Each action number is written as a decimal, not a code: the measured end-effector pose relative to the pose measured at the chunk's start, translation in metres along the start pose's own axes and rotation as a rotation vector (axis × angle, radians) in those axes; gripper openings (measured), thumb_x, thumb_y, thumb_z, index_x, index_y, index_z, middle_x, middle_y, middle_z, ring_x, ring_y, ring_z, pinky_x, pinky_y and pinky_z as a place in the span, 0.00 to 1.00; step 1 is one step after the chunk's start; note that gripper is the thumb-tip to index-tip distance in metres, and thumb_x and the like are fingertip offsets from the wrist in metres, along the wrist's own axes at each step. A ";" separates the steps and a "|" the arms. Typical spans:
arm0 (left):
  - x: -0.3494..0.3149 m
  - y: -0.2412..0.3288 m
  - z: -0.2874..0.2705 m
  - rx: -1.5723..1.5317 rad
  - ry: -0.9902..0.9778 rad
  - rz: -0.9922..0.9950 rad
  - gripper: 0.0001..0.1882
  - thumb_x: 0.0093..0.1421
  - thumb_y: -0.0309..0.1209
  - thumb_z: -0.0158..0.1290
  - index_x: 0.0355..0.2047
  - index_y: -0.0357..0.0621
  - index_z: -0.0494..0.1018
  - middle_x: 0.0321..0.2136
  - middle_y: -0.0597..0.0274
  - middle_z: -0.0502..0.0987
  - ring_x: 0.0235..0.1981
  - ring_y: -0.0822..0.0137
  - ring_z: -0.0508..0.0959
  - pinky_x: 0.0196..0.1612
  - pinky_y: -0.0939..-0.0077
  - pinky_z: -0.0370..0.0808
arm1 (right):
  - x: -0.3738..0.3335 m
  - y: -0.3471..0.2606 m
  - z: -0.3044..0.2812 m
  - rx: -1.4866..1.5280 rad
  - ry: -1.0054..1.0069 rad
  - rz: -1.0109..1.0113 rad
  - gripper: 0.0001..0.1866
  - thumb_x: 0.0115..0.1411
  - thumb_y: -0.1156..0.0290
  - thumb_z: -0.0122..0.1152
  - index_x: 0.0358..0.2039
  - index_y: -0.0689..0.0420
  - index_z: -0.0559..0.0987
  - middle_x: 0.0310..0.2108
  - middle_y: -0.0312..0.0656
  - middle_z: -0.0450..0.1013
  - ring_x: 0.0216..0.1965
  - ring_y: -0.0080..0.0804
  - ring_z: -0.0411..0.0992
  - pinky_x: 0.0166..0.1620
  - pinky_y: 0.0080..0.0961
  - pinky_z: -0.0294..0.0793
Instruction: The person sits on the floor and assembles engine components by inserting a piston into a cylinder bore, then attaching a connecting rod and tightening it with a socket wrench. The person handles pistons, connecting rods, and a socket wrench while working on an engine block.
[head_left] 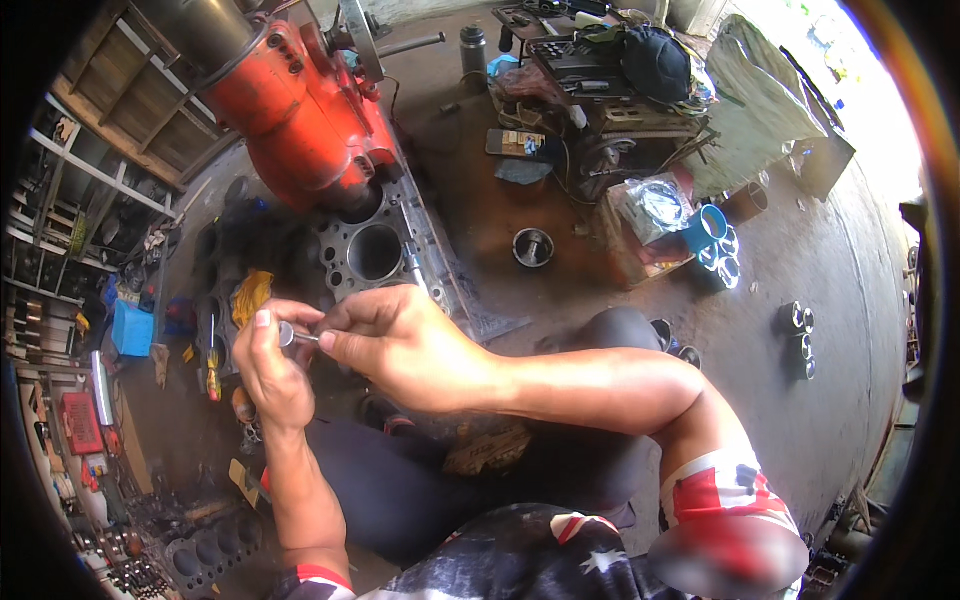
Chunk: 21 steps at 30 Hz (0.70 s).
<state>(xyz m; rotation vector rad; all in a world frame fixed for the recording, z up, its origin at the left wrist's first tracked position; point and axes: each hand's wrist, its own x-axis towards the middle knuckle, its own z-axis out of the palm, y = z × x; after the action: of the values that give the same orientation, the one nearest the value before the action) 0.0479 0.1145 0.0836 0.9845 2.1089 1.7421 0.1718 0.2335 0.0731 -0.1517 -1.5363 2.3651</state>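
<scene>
My left hand (268, 365) and my right hand (405, 345) meet in front of me over the near end of an engine block (345, 250). Between them is a small metal piece with a round silver end (287, 333) and a thin stem. The fingers of my left hand curl around the round end, and my right thumb and fingers pinch the stem. Its exact kind is too small to make out. Just beyond my hands lies the block's open cylinder bore (376, 252). A silver cylindrical tool (412, 262) rests on the block beside the bore.
A red boring machine (310, 120) stands on the block's far part. A yellow cloth (252, 297) and a screwdriver (213, 375) lie left. A piston (533, 248) sits on the floor, with metal rings (803, 330) farther right. Tools crowd a bench (590, 75) at the back.
</scene>
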 end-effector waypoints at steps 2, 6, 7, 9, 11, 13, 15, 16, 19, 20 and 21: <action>0.000 0.000 -0.003 0.023 -0.028 -0.002 0.28 0.71 0.44 0.33 0.26 0.36 0.74 0.19 0.67 0.71 0.19 0.78 0.66 0.22 0.82 0.59 | -0.004 -0.004 0.002 0.222 0.007 0.177 0.08 0.67 0.73 0.57 0.39 0.66 0.79 0.22 0.33 0.73 0.25 0.13 0.66 0.27 0.18 0.66; -0.001 0.001 -0.005 0.065 -0.038 0.018 0.28 0.70 0.44 0.32 0.25 0.37 0.74 0.18 0.66 0.72 0.19 0.78 0.66 0.22 0.81 0.59 | -0.001 -0.001 0.011 -0.024 0.061 -0.097 0.09 0.64 0.75 0.56 0.31 0.68 0.80 0.23 0.37 0.75 0.26 0.17 0.68 0.31 0.21 0.71; -0.003 0.002 -0.006 0.074 -0.029 0.021 0.28 0.70 0.43 0.32 0.25 0.37 0.74 0.18 0.66 0.72 0.19 0.78 0.66 0.22 0.81 0.59 | -0.001 -0.001 0.011 0.023 0.055 -0.068 0.09 0.64 0.75 0.56 0.31 0.68 0.79 0.23 0.37 0.75 0.26 0.16 0.68 0.31 0.20 0.71; -0.002 0.001 -0.006 0.069 -0.011 0.014 0.27 0.69 0.42 0.33 0.25 0.36 0.74 0.18 0.65 0.72 0.19 0.77 0.67 0.23 0.81 0.60 | -0.002 0.000 0.007 0.066 0.030 0.099 0.09 0.64 0.75 0.56 0.31 0.67 0.79 0.22 0.36 0.73 0.26 0.16 0.67 0.30 0.20 0.70; -0.001 -0.001 -0.004 0.089 -0.012 0.044 0.27 0.69 0.42 0.33 0.25 0.36 0.75 0.18 0.65 0.73 0.19 0.77 0.67 0.23 0.81 0.60 | -0.001 0.001 0.007 0.008 0.036 -0.004 0.09 0.65 0.74 0.56 0.31 0.67 0.79 0.22 0.35 0.73 0.26 0.16 0.67 0.30 0.20 0.70; -0.002 -0.002 -0.003 0.099 -0.013 0.055 0.27 0.70 0.42 0.33 0.26 0.36 0.75 0.19 0.65 0.72 0.19 0.77 0.67 0.23 0.81 0.61 | -0.002 -0.001 0.007 0.037 0.045 0.027 0.09 0.65 0.74 0.56 0.32 0.66 0.79 0.21 0.35 0.72 0.24 0.15 0.66 0.28 0.20 0.68; -0.001 -0.002 -0.004 0.101 -0.004 0.053 0.27 0.70 0.43 0.33 0.28 0.35 0.76 0.19 0.66 0.71 0.19 0.77 0.67 0.23 0.81 0.61 | -0.002 -0.002 0.004 0.152 0.028 0.147 0.09 0.66 0.73 0.55 0.32 0.65 0.79 0.19 0.33 0.70 0.22 0.14 0.64 0.24 0.19 0.64; 0.000 -0.003 -0.004 0.071 -0.021 0.050 0.27 0.70 0.43 0.33 0.28 0.35 0.76 0.19 0.66 0.71 0.19 0.77 0.67 0.23 0.81 0.61 | -0.001 -0.002 0.003 0.265 0.022 0.240 0.09 0.67 0.71 0.55 0.34 0.64 0.78 0.18 0.31 0.67 0.19 0.14 0.60 0.22 0.19 0.59; 0.002 -0.005 -0.004 -0.033 -0.046 -0.009 0.28 0.71 0.44 0.32 0.32 0.35 0.76 0.18 0.68 0.68 0.18 0.77 0.66 0.23 0.82 0.61 | 0.004 0.003 0.000 0.493 -0.032 0.372 0.09 0.69 0.68 0.54 0.38 0.61 0.76 0.16 0.25 0.59 0.14 0.13 0.52 0.18 0.19 0.49; 0.003 -0.006 -0.004 -0.036 -0.056 -0.024 0.29 0.71 0.44 0.31 0.32 0.35 0.76 0.18 0.68 0.68 0.18 0.77 0.66 0.23 0.82 0.61 | 0.005 0.005 -0.001 0.445 -0.048 0.319 0.09 0.69 0.68 0.54 0.38 0.61 0.76 0.16 0.25 0.59 0.15 0.12 0.52 0.18 0.19 0.49; 0.005 -0.007 -0.005 -0.039 -0.067 -0.037 0.29 0.71 0.44 0.31 0.32 0.35 0.76 0.18 0.68 0.67 0.18 0.77 0.66 0.23 0.82 0.61 | 0.006 0.008 -0.002 0.384 -0.053 0.284 0.09 0.70 0.68 0.54 0.38 0.61 0.76 0.16 0.25 0.59 0.15 0.12 0.52 0.18 0.19 0.49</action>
<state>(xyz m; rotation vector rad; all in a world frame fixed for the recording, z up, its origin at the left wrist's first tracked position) 0.0388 0.1127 0.0793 0.9730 2.0320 1.7012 0.1648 0.2337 0.0652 -0.2319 -1.1109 2.8577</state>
